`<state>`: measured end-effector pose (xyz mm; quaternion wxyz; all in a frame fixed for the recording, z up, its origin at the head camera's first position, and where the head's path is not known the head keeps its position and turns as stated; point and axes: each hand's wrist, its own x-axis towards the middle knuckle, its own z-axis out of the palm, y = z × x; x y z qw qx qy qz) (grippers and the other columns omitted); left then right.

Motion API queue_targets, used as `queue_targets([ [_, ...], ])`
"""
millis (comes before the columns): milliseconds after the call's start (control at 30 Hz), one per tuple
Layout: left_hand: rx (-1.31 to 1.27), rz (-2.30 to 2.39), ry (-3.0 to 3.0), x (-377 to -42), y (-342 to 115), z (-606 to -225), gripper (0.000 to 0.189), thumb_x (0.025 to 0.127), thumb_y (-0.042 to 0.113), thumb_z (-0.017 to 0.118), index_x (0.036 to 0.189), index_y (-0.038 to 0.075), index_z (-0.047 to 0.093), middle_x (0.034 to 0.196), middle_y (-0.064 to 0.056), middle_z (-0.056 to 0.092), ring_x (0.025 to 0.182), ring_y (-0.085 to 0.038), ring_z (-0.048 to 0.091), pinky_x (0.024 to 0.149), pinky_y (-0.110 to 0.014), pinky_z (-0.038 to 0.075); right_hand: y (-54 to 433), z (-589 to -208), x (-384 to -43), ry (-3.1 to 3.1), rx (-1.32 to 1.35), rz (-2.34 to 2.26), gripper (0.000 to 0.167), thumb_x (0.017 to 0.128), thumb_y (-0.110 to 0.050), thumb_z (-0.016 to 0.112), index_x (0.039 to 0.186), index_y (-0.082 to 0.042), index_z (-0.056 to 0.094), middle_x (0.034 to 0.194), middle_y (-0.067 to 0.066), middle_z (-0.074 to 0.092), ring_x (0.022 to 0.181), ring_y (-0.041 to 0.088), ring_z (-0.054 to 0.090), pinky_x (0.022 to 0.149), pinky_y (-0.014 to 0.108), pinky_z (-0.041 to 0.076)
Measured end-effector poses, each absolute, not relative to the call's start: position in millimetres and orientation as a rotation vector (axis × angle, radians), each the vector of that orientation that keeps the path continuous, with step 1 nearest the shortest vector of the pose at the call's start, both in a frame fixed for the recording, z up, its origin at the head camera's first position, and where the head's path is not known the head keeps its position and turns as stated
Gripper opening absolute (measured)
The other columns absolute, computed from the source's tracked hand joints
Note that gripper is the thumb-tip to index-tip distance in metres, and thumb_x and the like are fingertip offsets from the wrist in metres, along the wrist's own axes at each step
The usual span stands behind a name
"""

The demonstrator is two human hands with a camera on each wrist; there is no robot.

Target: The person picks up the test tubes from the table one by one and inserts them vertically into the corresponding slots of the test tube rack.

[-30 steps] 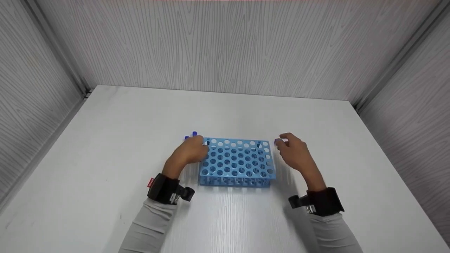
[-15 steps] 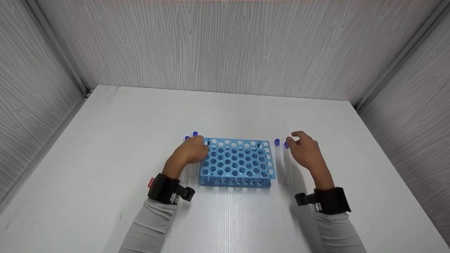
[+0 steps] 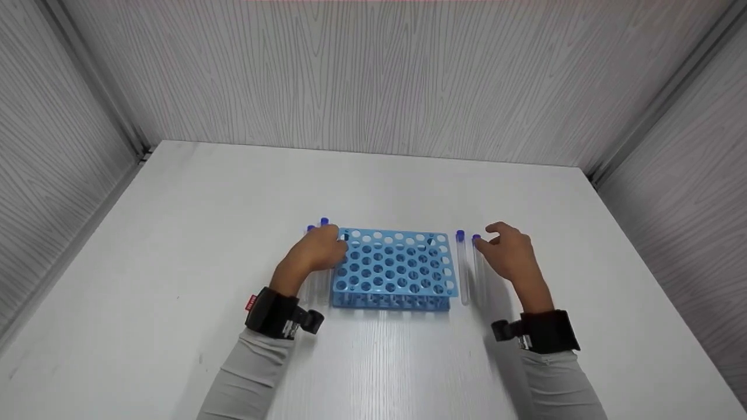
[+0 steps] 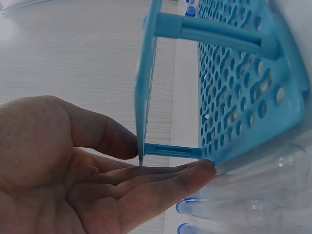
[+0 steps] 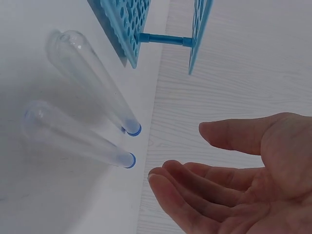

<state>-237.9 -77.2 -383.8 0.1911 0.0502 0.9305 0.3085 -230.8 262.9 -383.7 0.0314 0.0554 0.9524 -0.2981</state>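
A blue test tube rack (image 3: 394, 268) with rows of round holes stands on the table. My left hand (image 3: 315, 248) grips its left end, thumb against the upper plate and fingers along the side, as the left wrist view shows. Beside that hand lie clear test tubes (image 4: 248, 209) with blue caps, partly hidden in the head view. Right of the rack lie two more tubes, an inner one (image 3: 463, 268) and an outer one (image 3: 480, 271). My right hand (image 3: 510, 251) hovers by the outer tube's cap, thumb and fingers apart, holding nothing in the right wrist view.
The white table (image 3: 385, 356) extends around the rack on every side. A grey wood-grain panel (image 3: 373, 76) rises behind it, with side panels at left and right. Each wrist wears a black strap with a small camera.
My right hand has moved right, away from the rack, uncovering the two tubes there. The outer tube's cap has shifted slightly away from me. My left hand and the rack stay in place.
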Motion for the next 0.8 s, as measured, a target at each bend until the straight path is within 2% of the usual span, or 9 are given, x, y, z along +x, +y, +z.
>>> queue_targets([
  [100, 0.134, 0.860, 2.607, -238.1, -77.1, -384.3, 0.043, 0.105, 0.020, 0.039, 0.138, -0.007, 0.049, 0.115, -0.016, 0.057, 0.102, -0.028, 0.054, 0.087, -0.040, 0.046, 264.2, -387.0, -231.5, 2.938, 0.183, -0.889, 0.053, 0.100, -0.026, 0.057, 0.142, 0.006, 0.049, 0.132, 0.032, 0.061, 0.114, 0.042, 0.064, 0.092, 0.051, 0.055],
  [300, 0.149, 0.861, 2.619, -238.1, -77.5, -384.9, 0.042, 0.105, 0.020, 0.039, 0.136, -0.007, 0.050, 0.108, -0.015, 0.057, 0.096, -0.027, 0.054, 0.083, -0.038, 0.046, 267.8, -393.0, -233.1, 2.940, 0.207, -0.834, 0.054, 0.099, -0.026, 0.059, 0.140, 0.008, 0.050, 0.131, 0.033, 0.060, 0.113, 0.043, 0.064, 0.089, 0.051, 0.055],
  [500, 0.167, 0.855, 2.634, -237.5, -77.9, -384.8, 0.043, 0.105, 0.020, 0.040, 0.136, -0.007, 0.050, 0.108, -0.015, 0.057, 0.097, -0.027, 0.055, 0.084, -0.039, 0.047, 267.2, -396.1, -236.0, 2.892, 0.250, -0.809, 0.057, 0.098, -0.027, 0.060, 0.142, 0.008, 0.048, 0.132, 0.033, 0.059, 0.115, 0.043, 0.062, 0.091, 0.051, 0.055],
  [700, 0.174, 0.874, 2.635, -237.5, -78.7, -384.5, 0.042, 0.104, 0.018, 0.038, 0.135, -0.008, 0.050, 0.097, -0.012, 0.052, 0.091, -0.026, 0.052, 0.079, -0.037, 0.044, 266.4, -400.5, -238.7, 2.872, 0.253, -0.799, 0.059, 0.097, -0.027, 0.061, 0.142, 0.009, 0.048, 0.132, 0.033, 0.059, 0.117, 0.043, 0.061, 0.095, 0.053, 0.053],
  [800, 0.166, 0.874, 2.636, -238.1, -78.6, -385.8, 0.044, 0.104, 0.019, 0.038, 0.137, -0.008, 0.049, 0.103, -0.014, 0.055, 0.095, -0.027, 0.053, 0.082, -0.038, 0.045, 264.9, -401.9, -239.2, 2.861, 0.267, -0.787, 0.059, 0.097, -0.027, 0.062, 0.142, 0.008, 0.048, 0.137, 0.033, 0.056, 0.119, 0.043, 0.059, 0.097, 0.054, 0.052],
])
